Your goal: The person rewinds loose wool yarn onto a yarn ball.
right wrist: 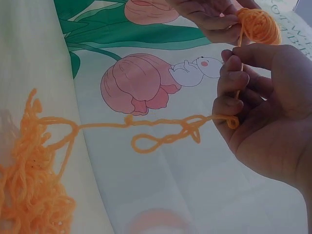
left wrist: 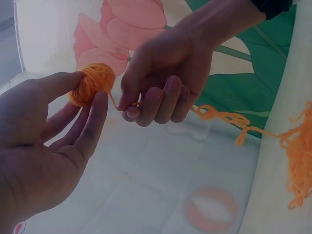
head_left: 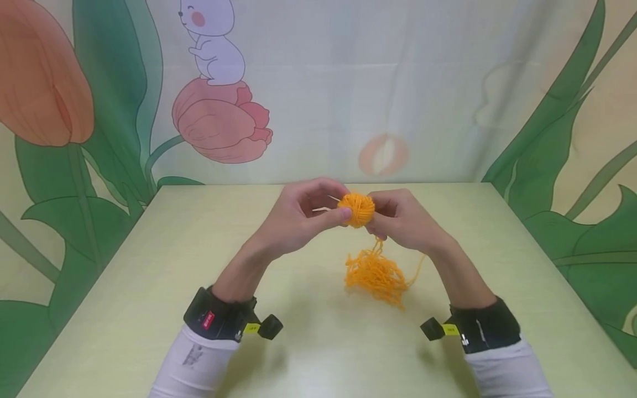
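Observation:
A small ball of orange yarn (head_left: 357,210) is held above the table between the thumb and fingers of my left hand (head_left: 303,216). Just to its right, my right hand (head_left: 405,218) pinches the strand that runs off the ball, as the left wrist view shows between thumb and forefinger. From the lower side of the right hand a twisted, looped length of yarn (right wrist: 168,129) hangs. It leads down to a loose tangled heap of orange yarn (head_left: 378,276) on the table below the hands.
The pale table (head_left: 174,265) spreads under both arms. Behind it hangs a cloth (head_left: 318,99) printed with tulips, leaves and a white animal. Each wrist carries a black strap (head_left: 221,315) with a small camera. One loose yarn end trails right of the heap.

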### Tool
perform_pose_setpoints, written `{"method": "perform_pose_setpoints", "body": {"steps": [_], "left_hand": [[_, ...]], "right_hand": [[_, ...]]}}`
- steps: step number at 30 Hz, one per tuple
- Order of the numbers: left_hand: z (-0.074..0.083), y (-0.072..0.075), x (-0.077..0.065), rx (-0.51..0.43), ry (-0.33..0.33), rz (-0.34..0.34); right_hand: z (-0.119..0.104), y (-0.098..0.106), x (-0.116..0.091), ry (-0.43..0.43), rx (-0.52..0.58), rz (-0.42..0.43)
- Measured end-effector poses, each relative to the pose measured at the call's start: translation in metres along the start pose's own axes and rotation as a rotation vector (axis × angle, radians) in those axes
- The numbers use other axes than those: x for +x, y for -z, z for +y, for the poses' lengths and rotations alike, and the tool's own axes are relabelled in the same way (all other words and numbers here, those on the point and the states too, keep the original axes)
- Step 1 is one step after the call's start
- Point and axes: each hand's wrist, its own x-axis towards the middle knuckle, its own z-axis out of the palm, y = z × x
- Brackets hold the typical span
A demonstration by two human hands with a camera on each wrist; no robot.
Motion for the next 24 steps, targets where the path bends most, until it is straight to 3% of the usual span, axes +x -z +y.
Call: {"method": "perform_pose_setpoints", "body": {"steps": [11,18,24], "left_hand": [[-0.003,0.002,0.0,0.1,-0.002,-0.106],[-0.006,0.004,0.0,0.231,-0.033,-0.091],[-0.007,0.005,0.0,0.29,-0.026,-0.06]], "right_hand": [[-0.004,0.007,-0.002,0.017,0.054,0.049],[-0.007,0.006,-0.004,0.058,0.072,0.114],[-0.01,0.006,-0.006,0.073,0.08,0.151]]}}
